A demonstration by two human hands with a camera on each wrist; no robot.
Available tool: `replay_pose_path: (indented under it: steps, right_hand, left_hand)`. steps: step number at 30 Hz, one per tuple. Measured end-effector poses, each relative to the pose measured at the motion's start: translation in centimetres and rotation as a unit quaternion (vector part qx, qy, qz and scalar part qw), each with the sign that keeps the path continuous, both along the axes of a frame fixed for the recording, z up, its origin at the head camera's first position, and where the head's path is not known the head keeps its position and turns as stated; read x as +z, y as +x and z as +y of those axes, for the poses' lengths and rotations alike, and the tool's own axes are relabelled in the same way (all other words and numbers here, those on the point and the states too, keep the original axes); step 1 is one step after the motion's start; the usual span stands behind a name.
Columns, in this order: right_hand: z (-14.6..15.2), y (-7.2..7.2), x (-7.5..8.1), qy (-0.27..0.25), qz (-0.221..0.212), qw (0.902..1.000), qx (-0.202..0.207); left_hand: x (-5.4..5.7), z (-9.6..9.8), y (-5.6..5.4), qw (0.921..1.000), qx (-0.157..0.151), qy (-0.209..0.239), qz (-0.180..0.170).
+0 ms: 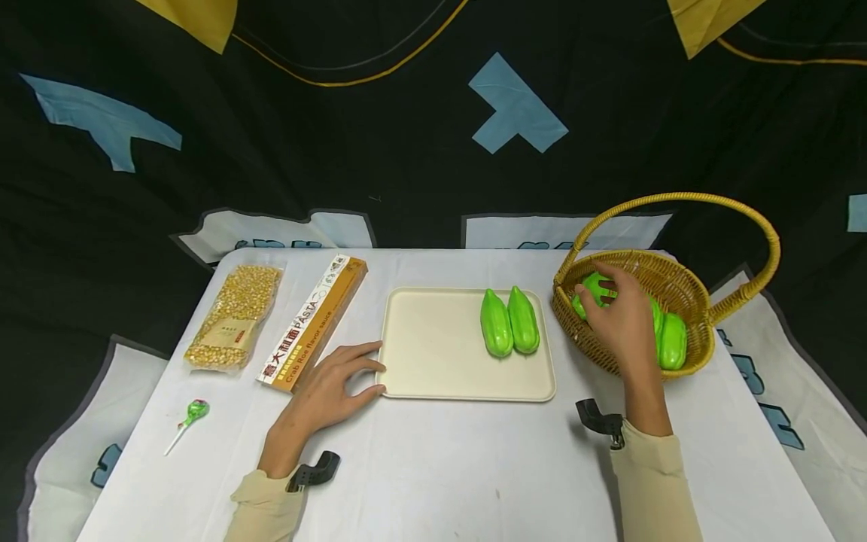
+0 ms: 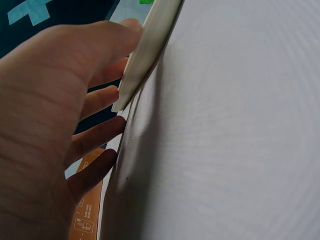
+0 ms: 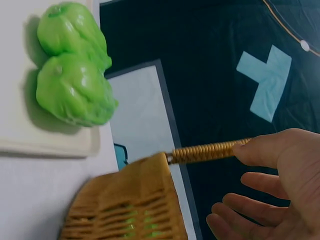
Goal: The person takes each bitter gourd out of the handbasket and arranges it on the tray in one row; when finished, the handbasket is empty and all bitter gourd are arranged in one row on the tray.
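Tabletop (image 1: 440,467), "PASTA" box (image 1: 313,325), fingers (image 1: 363,364) touching tray (image 1: 433,342)

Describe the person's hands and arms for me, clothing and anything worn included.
The left hand and right hand are bare: no gloves or rings show. Both arms wear beige sleeves, the left sleeve and right sleeve ending near the wrists. At each cuff sits a small, bent black device. No cables show on either arm.

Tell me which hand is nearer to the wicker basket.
Right: the right hand is above the opening of the wicker basket, while the left hand touches the far-off left edge of the tray.
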State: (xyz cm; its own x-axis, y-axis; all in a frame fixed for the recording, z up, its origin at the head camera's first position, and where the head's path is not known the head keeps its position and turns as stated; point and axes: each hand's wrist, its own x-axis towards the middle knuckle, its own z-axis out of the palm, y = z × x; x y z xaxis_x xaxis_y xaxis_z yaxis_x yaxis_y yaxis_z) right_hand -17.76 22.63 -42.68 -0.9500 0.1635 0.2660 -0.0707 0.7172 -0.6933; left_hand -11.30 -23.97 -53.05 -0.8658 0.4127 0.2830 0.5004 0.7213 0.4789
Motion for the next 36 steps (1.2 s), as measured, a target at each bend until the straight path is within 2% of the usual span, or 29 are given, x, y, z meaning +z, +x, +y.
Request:
replay_pose_path:
  steps: [9, 19, 29, 36]
  right_hand:
    - [2.4, 0.0, 0.0, 0.006, 0.008, 0.9998, -0.018]
    - [5.5, 0.5, -0.1, 0.018, -0.061, 0.9957, -0.066]
    - [7.9, 0.9, -0.8, 0.028, -0.093, 0.9908, -0.095]
    - [8.8, 0.8, -1.3, 0.042, -0.118, 0.9872, -0.098]
  left_hand:
    - [0.0, 0.1, 0.0, 1.0, 0.001, -0.001, 0.003]
    - [0.1, 0.2, 0.1, 1.0, 0.006, -0.004, -0.001]
    - [0.2, 0.3, 0.2, 1.0, 0.008, 0.0, -0.004]
    - [0.2, 0.3, 0.2, 0.9999, 0.009, 0.0, -0.004]
